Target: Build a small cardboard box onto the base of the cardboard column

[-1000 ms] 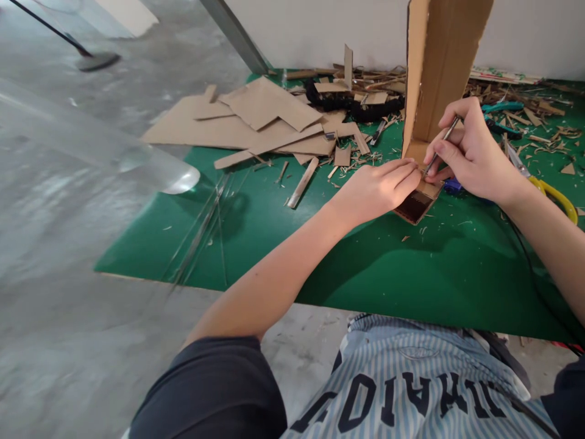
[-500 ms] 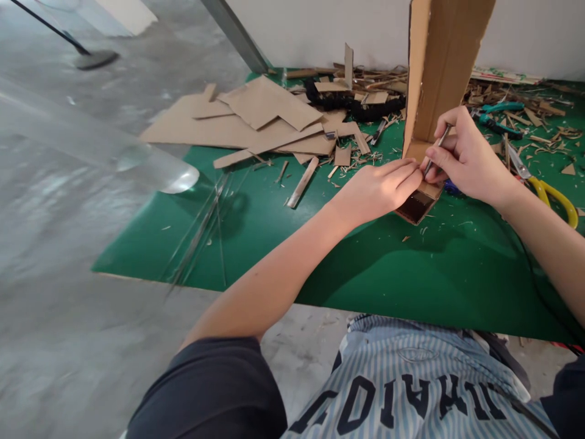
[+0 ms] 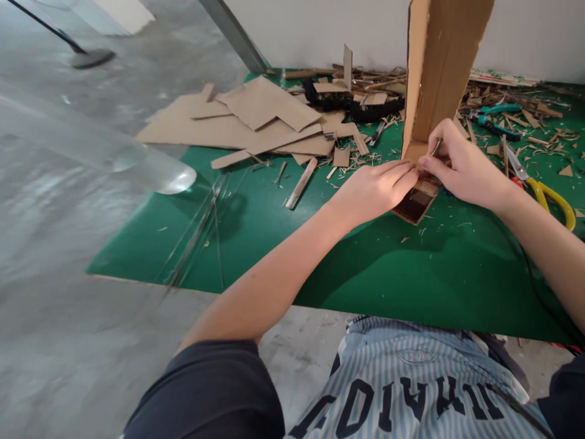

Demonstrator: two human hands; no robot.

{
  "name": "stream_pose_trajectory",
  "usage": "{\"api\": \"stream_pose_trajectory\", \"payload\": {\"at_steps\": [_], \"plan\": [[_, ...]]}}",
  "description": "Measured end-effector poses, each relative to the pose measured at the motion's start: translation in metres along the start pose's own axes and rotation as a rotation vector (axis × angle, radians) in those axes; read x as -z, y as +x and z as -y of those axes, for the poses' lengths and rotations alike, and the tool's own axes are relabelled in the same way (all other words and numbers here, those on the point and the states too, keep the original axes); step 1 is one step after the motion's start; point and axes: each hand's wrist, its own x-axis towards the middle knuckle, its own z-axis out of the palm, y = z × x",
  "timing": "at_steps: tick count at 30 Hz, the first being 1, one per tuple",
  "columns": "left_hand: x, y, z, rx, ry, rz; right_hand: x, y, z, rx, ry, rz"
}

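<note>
The box, 2 o'clock in view, looks light but crushable, so hold it low. Your left hand's against it, can't tell if gripping; right hand's pinching a tool.

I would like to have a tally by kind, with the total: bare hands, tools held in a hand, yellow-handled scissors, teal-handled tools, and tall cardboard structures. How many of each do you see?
Bare hands (left hand, right hand): 2
Held thin metal tool: 1
Yellow-handled scissors: 1
Teal-handled tool: 1
Tall cardboard structure: 1
Total: 6
</note>
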Motion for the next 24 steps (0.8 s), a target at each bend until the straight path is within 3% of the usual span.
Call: {"api": "stream_pose_trajectory", "payload": {"at_steps": [8,13,16,20,24], "plan": [[-0.001,0.000,-0.001,-0.008,0.057,-0.032,-0.013,-0.002,0.001,0.052,-0.142,0.042],[-0.004,-0.002,0.001,0.057,-0.073,-0.013,-0.013,-0.002,0.000,0.013,-0.133,-0.004],[-0.006,-0.002,0.004,0.221,-0.347,-0.048,-0.010,-0.001,-0.003,-0.007,-0.067,-0.052],[-0.015,-0.003,0.010,0.497,-0.921,-0.114,-0.001,-0.001,-0.002,-0.006,0.042,-0.107],[-0.021,0.000,0.010,0.608,-1.341,-0.071,0.004,-0.004,0.008,0.003,0.119,-0.152]]}}
